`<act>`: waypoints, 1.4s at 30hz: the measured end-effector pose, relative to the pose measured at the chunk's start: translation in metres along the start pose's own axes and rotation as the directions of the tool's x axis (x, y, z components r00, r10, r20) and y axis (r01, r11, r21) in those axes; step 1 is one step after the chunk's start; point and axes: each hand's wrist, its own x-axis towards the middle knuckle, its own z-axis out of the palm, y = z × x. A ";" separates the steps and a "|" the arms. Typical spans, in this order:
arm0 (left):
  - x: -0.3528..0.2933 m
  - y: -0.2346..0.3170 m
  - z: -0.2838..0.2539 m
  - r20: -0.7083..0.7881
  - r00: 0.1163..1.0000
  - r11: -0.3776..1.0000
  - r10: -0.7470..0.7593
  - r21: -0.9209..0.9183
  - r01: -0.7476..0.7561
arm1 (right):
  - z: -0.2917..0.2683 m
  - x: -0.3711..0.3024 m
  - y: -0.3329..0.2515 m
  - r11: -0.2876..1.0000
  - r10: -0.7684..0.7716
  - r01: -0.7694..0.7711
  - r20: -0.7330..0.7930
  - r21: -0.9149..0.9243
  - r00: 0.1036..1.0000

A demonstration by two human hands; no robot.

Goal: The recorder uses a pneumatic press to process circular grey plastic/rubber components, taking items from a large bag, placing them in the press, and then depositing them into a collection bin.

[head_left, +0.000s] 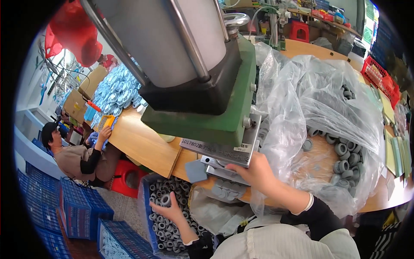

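Observation:
Over a blue bin [148,224] of grey ridged rings, my left hand [174,212] is open, thumb and fingers spread. One grey ring [166,200] shows between its thumb and fingers; whether they touch is unclear. My right hand [258,173] reaches in at the right of a green press [202,118], below its metal upper plate [220,151]. The right thumb stretches left over the metal lower block [224,169]; the other fingers are mostly hidden, and I cannot see what they hold. Thin grey discs [228,190] lie at the table edge before the block.
Clear plastic sheeting [284,129] and more grey rings [345,155] cover the table to the right. A co-worker [82,157] sits at the left beside a pile of light-blue parts [118,88]. Blue crates [84,207] stand at the lower left, near a red stool [127,177].

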 end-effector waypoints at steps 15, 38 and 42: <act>-0.015 0.071 0.092 0.485 0.582 0.757 0.652 -0.390 -0.524 | -0.133 -0.053 0.114 0.759 0.274 -0.477 -0.447 -0.444 0.852; -0.065 0.190 0.033 0.217 0.775 0.690 0.594 -0.632 -0.352 | -0.064 -0.050 0.000 0.999 -0.054 0.054 -0.012 -0.002 0.998; -0.058 0.138 0.014 0.231 0.920 0.753 0.316 -0.652 -0.095 | -0.032 -0.013 0.006 0.996 -0.088 0.087 0.058 0.032 0.994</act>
